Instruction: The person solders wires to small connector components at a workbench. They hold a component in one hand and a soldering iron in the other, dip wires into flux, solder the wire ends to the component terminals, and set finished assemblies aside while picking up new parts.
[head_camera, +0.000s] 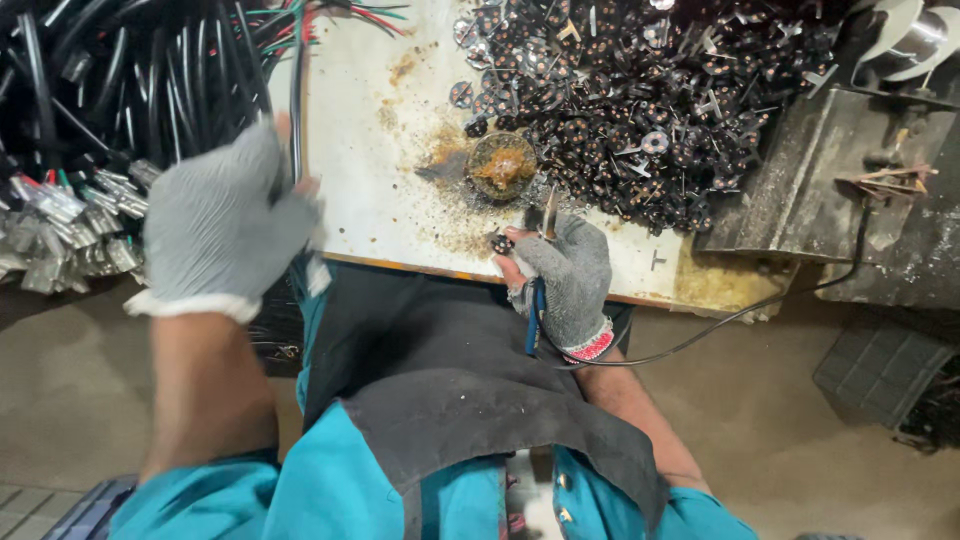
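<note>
Fingers of the gloved right hand (565, 275) were curled tight around a soldering iron (547, 225), its tip pointing up over the stained white board (380, 150), with a small dark round part (500, 243) pinched at the fingertips near the board's front edge. From that hand the iron's black cord (740, 312) trailed off to the right. Just beyond sat a round tin of brownish flux (502, 165). The left hand (222, 225), also gloved, was closed on a black cable (296, 100) at the board's left edge. A heap of small dark round parts (650, 100) covered the far right of the board, and bundled black cables (110, 90) lay to the left.
</note>
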